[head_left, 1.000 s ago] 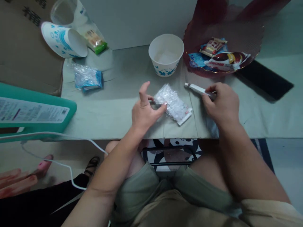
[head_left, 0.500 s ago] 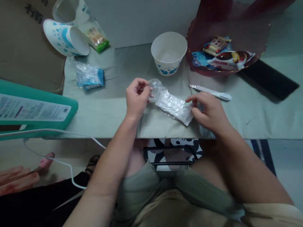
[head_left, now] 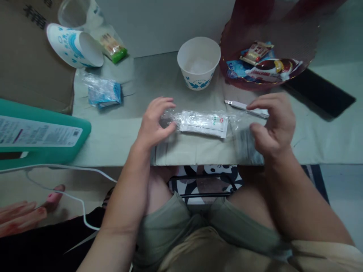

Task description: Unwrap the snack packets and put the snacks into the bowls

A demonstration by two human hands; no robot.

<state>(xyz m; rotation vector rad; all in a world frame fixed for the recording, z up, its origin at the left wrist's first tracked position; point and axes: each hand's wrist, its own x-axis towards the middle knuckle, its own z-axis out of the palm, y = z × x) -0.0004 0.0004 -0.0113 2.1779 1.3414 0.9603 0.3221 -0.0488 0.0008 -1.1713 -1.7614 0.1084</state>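
A clear plastic wrapper with a white packet (head_left: 202, 124) inside lies flat near the table's front edge, small red and green print on its right part. My left hand (head_left: 157, 122) is at the wrapper's left end, fingers and thumb apart; whether the fingertips touch the film I cannot tell. Beyond the wrapper's right end, my right hand (head_left: 273, 124) is raised with thumb and fingers apart and nothing between them. Behind its fingers lies a white utility knife (head_left: 241, 105), partly covered. A white paper bowl (head_left: 198, 62) with blue print stands upright behind the packet.
A reddish clear dish (head_left: 309, 53) holds several wrapped snacks, beside a black flat object (head_left: 326, 92). At left are a tipped paper bowl (head_left: 73, 45), a blue packet (head_left: 104, 93), a green-ended packet (head_left: 113, 45), and a green container (head_left: 45, 147) with a white cable (head_left: 82, 168) near it.
The packet has turned to lie straight across and its wrapper is spread out. Both hands have opened and moved apart, the left to the left, the right to the right.
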